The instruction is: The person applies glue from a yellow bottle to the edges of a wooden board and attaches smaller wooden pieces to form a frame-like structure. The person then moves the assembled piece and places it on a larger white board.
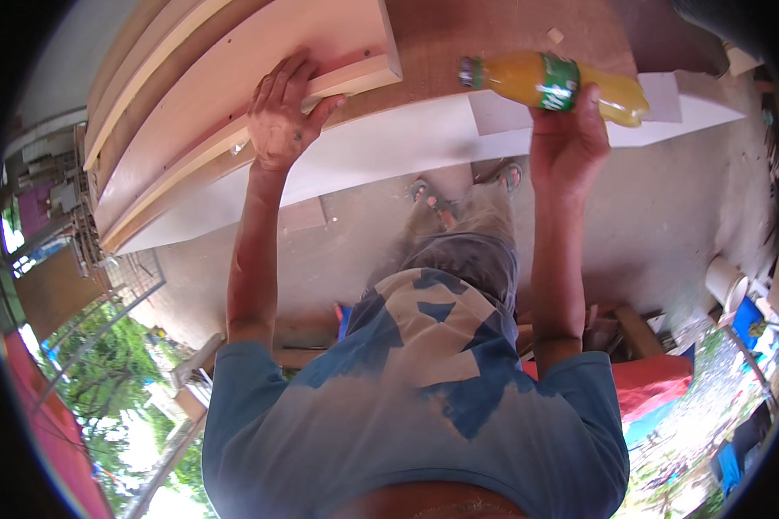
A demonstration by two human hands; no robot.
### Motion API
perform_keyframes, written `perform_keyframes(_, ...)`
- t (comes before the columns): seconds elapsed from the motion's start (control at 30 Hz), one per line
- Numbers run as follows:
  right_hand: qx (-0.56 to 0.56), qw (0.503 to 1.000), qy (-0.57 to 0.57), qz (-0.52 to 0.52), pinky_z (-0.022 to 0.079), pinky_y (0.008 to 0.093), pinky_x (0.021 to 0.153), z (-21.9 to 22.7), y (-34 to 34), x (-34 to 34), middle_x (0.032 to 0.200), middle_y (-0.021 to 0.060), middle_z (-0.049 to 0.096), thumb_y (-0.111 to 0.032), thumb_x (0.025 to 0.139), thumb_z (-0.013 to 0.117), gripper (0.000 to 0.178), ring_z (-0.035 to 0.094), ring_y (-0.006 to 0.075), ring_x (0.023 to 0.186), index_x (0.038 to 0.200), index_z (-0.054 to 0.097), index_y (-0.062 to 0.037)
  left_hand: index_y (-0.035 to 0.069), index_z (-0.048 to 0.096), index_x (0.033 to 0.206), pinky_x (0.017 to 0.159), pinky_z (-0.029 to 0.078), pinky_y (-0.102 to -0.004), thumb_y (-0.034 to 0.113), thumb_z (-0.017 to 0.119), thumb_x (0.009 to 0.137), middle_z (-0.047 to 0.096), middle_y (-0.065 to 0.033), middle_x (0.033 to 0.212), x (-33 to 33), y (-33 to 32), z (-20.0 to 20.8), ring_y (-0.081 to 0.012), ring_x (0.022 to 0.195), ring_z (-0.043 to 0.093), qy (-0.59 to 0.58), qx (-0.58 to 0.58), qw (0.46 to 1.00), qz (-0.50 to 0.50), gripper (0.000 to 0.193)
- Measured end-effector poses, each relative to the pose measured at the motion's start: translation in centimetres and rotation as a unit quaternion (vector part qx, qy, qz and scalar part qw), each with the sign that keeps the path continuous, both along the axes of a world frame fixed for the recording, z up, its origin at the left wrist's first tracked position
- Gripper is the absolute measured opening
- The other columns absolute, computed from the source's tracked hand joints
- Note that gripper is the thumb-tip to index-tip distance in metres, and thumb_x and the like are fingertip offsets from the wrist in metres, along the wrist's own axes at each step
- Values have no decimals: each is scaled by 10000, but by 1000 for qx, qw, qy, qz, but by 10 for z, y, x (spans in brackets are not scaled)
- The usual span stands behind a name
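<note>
My right hand [571, 143] is wrapped round a plastic bottle [511, 76] with a green label and yellow-orange contents. The bottle is held sideways above the worktable, its dark neck end toward the left. On the left, my left hand [284, 112] lies with fingers stretched over the edge of a pinkish wooden panel [320, 35]. A pale wooden strip [355, 76] runs along that panel's near edge, and the thumb of my left hand rests by it. Several small dark spots dot the panel's face.
A long white board edge [372, 138] runs along the near side of the brown work surface [437, 52]. More wooden strips [160, 52] lie at the far left. A white bucket [725, 284] stands at the right, near red cloth [653, 385]. Below is a concrete floor [355, 203].
</note>
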State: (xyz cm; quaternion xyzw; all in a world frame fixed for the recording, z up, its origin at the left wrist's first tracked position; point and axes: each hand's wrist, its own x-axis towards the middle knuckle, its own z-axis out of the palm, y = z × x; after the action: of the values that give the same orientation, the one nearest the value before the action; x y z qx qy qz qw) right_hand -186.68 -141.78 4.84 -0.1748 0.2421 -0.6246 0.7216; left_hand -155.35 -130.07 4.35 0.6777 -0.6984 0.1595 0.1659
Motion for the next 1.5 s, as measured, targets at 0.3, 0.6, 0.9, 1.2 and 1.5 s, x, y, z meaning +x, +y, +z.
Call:
perform_keyframes(0.3,83,996,-36,10,546,437,925,-43,8,45,1144,72,670,-257,961,663,339,659,214,1043,1225,593,-56,96,446,1376,1077,276,-569,665,502,941,517,-182,1371,8,14,-52,-386,1310,427,-167,-179,967,68,719)
perform_keyframes(0.6,105,994,-4,32,526,421,983,-42,7,62,1215,100,655,-242,966,655,391,643,215,1119,1286,569,-35,109,115,1559,1119,155,-589,663,488,941,225,-217,1542,44,34,-116,-395,1418,191,-185,-245,946,108,909)
perform_keyframes(0.9,-32,992,107,54,431,481,1100,-51,15,56,1338,203,586,-247,984,607,467,556,325,1273,1369,503,-3,114,236,1533,1050,289,-561,671,484,933,337,-190,1491,34,26,-99,-379,1338,343,-196,-247,945,85,855)
perform_keyframes(1.2,137,989,47,35,510,259,769,-34,2,70,973,51,677,-146,864,785,332,638,120,855,1122,621,-17,77,587,1042,844,397,-379,435,193,1083,635,-96,1077,31,34,-36,-227,949,575,-68,-85,988,113,534)
perform_keyframes(1.5,72,988,129,37,507,276,806,-24,-3,70,1023,60,678,-148,814,832,415,633,130,882,1127,614,13,103,528,940,837,362,-374,460,181,1068,586,-58,962,26,32,-51,-209,870,517,-85,-153,971,162,514)
